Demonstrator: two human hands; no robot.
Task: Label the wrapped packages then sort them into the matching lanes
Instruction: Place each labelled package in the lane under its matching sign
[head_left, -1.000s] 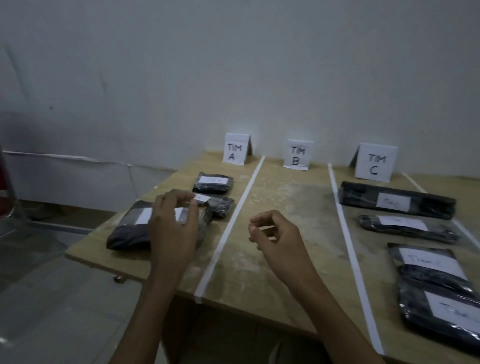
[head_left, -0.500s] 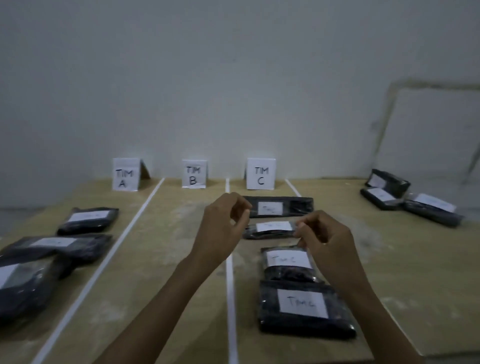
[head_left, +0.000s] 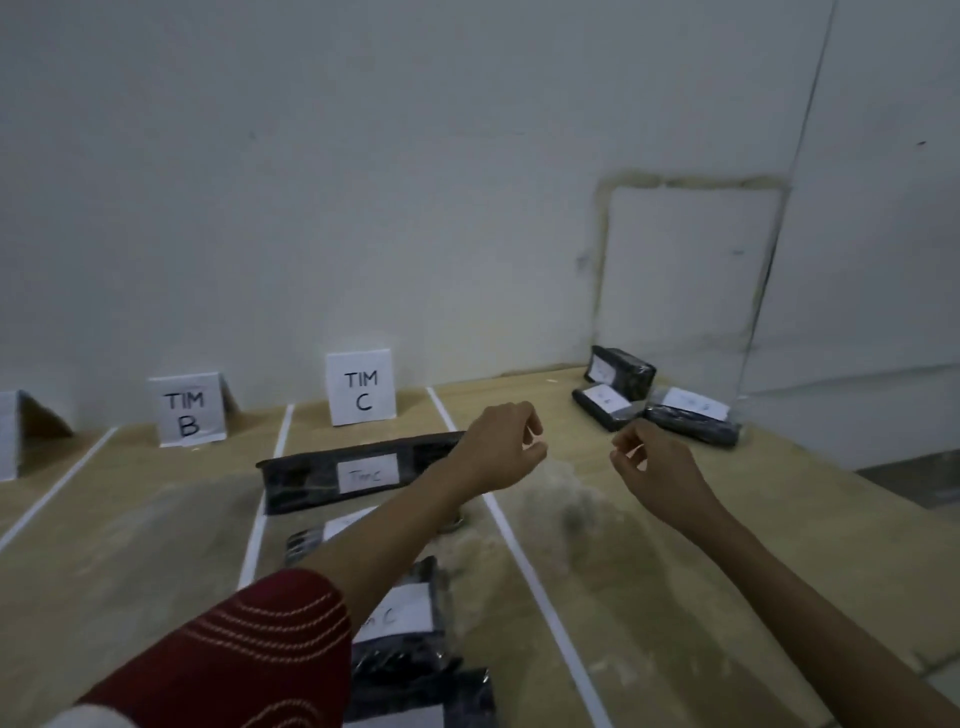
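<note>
On the table (head_left: 156, 545), along the wall at middle left: a sign (head_left: 8, 436) cut by the left edge, the TIM B sign (head_left: 187, 410) right of it, the TIM C sign (head_left: 361, 389) further right. Below the TIM C sign, between two tape lines (head_left: 270, 493), a long package (head_left: 353, 475) lying crosswise. Beneath it, three more packages (head_left: 415, 613) in a column down to the bottom edge, partly behind the left forearm. At middle right, a cluster of three packages (head_left: 691, 415) near the wall. At centre, left hand (head_left: 501, 447) and right hand (head_left: 649, 462) side by side, apart.

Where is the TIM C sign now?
In the head view, the TIM C sign stands left of centre at the wall, behind the long package.
</note>
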